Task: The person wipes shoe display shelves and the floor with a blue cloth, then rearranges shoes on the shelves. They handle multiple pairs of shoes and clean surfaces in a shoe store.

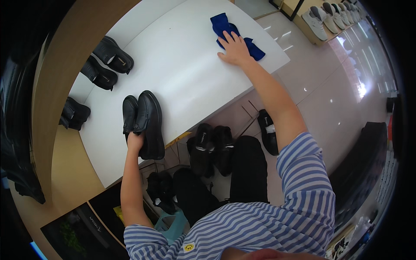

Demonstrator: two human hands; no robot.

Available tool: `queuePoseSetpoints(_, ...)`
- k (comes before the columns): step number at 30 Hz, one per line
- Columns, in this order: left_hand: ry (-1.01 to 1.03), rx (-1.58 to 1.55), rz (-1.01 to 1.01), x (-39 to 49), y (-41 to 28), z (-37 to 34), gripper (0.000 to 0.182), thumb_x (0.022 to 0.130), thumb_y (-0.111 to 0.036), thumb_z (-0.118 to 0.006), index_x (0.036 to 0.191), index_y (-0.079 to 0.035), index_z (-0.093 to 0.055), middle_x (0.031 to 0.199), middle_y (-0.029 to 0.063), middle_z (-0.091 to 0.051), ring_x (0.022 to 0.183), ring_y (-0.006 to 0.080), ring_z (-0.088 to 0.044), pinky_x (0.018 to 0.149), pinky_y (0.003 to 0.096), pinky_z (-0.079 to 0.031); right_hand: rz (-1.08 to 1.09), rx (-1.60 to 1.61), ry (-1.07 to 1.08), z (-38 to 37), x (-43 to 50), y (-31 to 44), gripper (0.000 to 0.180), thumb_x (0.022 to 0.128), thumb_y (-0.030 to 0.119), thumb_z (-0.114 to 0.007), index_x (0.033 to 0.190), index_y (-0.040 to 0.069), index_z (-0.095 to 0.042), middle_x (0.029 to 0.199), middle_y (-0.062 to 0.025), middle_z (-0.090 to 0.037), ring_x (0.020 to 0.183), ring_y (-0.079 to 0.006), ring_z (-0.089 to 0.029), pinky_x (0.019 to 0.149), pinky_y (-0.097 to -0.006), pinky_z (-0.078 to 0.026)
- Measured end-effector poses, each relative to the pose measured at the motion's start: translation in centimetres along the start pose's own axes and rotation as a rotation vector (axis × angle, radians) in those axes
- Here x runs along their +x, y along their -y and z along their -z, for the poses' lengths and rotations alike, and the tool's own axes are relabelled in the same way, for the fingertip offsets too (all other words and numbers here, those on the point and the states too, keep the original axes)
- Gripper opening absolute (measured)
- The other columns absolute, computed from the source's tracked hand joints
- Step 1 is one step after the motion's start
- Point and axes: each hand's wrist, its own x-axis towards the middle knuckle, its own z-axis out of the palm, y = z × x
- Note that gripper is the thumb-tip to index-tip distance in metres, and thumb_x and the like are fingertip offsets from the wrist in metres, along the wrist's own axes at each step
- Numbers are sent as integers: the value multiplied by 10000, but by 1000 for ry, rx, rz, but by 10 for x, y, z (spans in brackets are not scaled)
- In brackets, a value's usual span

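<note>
My left hand [135, 142] reaches into the heel openings of a pair of black leather shoes [150, 117], its fingers hidden inside them. The shoes are side by side over the front part of a white shelf board [182, 74], toes pointing away from me. Far off to the right, my right hand [234, 49] is spread flat on a crumpled dark blue cloth [224, 23]. The cloth's ends show beyond the fingertips and beside the wrist.
More black shoes [112, 58] stand along the board's left side, with another dark pair [76, 113] nearer me. Below the front edge, several black shoes [204, 146] are on the floor around my knees. A teal plastic stool [174, 224] is beneath me. Pale sneakers [314, 24] line a display at upper right.
</note>
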Motion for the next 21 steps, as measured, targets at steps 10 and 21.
queuePoseSetpoints(10, -193, 188, -521, -21, -236, -15, 396, 830, -285, -667, 1101, -1, -617, 1182, 212, -588, 1135, 345, -531, 979, 397, -404, -8, 577, -637, 13, -91, -45, 364, 804, 133, -573, 1162, 75, -605, 1218, -210, -566, 1151, -360, -512, 1006, -421, -383)
queuePoseSetpoints(21, -386, 184, -599, 81, -328, -190, 667, 835, -408, -593, 1368, -42, -431, 1403, 329, -325, 1268, 500, -333, 1060, 524, -269, -428, 20, -421, -17, -93, -124, 485, 908, 370, -482, 1305, 91, -480, 1261, -110, -541, 1154, -260, -490, 951, -431, -371)
